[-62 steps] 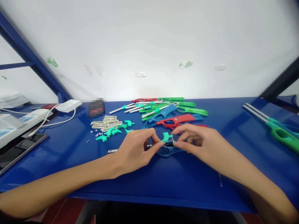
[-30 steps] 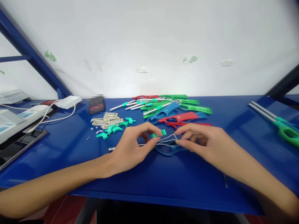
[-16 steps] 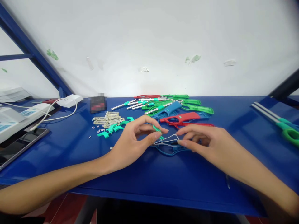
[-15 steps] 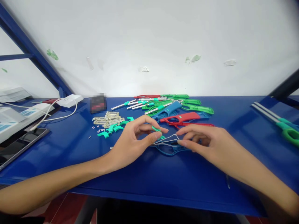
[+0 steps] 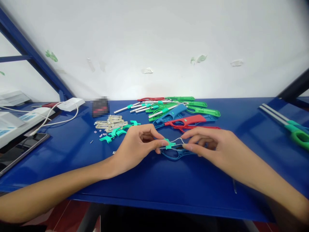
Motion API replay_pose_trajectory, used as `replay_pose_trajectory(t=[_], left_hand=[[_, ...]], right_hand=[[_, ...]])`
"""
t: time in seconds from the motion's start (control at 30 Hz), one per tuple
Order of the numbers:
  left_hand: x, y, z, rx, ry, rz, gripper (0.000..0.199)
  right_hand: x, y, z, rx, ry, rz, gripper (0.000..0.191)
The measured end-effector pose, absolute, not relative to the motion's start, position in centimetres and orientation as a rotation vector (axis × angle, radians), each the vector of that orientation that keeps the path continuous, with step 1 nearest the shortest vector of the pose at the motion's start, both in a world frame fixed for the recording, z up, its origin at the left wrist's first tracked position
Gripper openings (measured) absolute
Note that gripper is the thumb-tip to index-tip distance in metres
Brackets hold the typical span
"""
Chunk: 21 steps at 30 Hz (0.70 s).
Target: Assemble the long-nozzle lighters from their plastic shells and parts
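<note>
Between thumb and fingers, my left hand (image 5: 137, 148) pinches a small teal plastic piece (image 5: 170, 144). My right hand (image 5: 212, 143), to its right, pinches the looped end of a thin white wire (image 5: 180, 139). The wire runs left towards the teal piece. Just below both lies a blue handle shell (image 5: 175, 155) on the blue table, partly covered by my fingers. Left of my left hand are loose teal pieces (image 5: 118, 132) and a heap of pale clear parts (image 5: 113, 121).
Red (image 5: 190, 120), blue and green (image 5: 210, 111) handle shells and metal rods (image 5: 123, 108) lie behind my hands. At left are a phone (image 5: 23, 149), a power strip (image 5: 36, 116) and a white cable. A green-handled piece (image 5: 299, 137) lies far right.
The teal piece in my left hand has turned flatter and moved slightly down and right, onto the wire area. My right hand has barely moved.
</note>
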State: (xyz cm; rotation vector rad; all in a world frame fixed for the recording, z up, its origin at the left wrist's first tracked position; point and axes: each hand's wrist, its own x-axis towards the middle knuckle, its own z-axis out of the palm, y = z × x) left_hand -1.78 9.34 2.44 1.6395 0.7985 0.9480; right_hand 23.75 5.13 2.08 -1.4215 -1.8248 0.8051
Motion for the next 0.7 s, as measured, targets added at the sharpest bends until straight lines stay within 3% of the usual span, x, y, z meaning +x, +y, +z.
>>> replay_pose_trajectory(t=[0.23, 0.4, 0.7], left_hand=[[-2.2, 9.4, 1.8, 2.152, 0.8, 1.025, 0.005], [-2.5, 9.6, 1.1, 2.578, 0.696, 1.173, 0.02], [-2.7, 9.6, 0.6, 2.721, 0.631, 1.193, 0.015]], right_hand=[[23.8, 5.1, 2.3, -1.419, -1.805, 0.829, 0.027], [23.8, 4.9, 2.3, -1.417, -1.805, 0.818, 0.027], [23.8, 5.0, 2.3, -1.421, -1.789, 0.823, 0.03]])
